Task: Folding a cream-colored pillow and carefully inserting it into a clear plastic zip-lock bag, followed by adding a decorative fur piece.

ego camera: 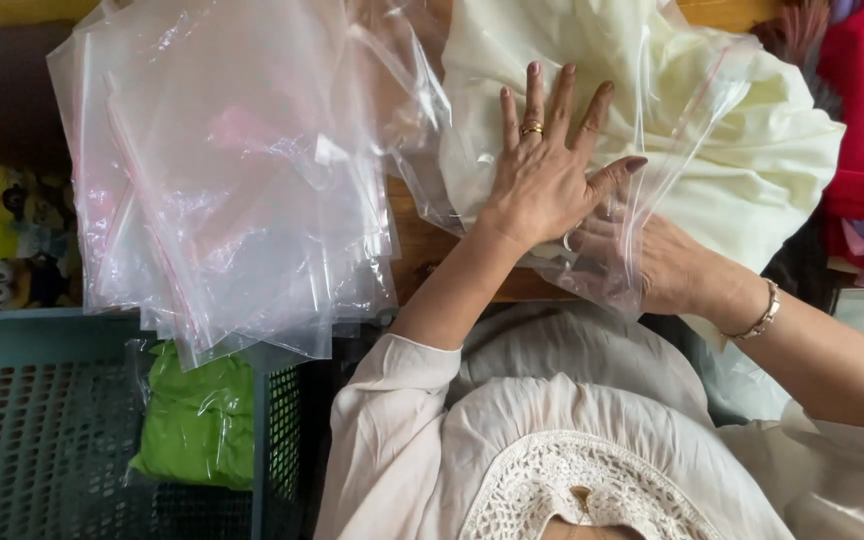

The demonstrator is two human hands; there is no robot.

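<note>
- The right hand point(642, 262) is half hidden beneath the clear bag point(652, 110); its grip cannot be told.
- The left hand point(548, 165) lies flat, fingers spread toward twelve o'clock, pressing the bagged cream cloth point(752, 170) at one o'clock.

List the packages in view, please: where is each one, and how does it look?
Stack of empty bags: upper left on the table, clear plastic, pinkish seal strips.
Bag with cream cloth: upper right, clear, under the left hand; right hand at its opening.
Bag with green cloth: in the teal basket, lower left.
</note>
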